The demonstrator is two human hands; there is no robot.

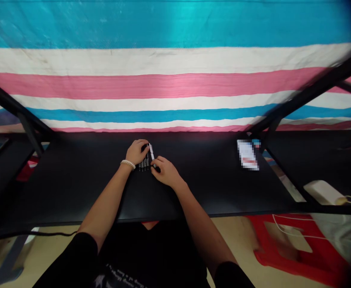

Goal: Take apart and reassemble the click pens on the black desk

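Observation:
A white pen with a dark lower end lies at a slight tilt between my hands on the black tabletop. My right hand pinches its near end between thumb and fingers. Just left of it, several dark pens lie side by side with their tips toward me. My left hand, with a white braided band at the wrist, curls over their far ends. Its thumb reaches the top of the white pen. The left fingers partly hide the dark pens' upper parts.
A blurred-out white packet or card lies at the right of the table. Black frame bars slope up on both sides before a striped sheet. A white box-shaped object sits far right, above a red stool.

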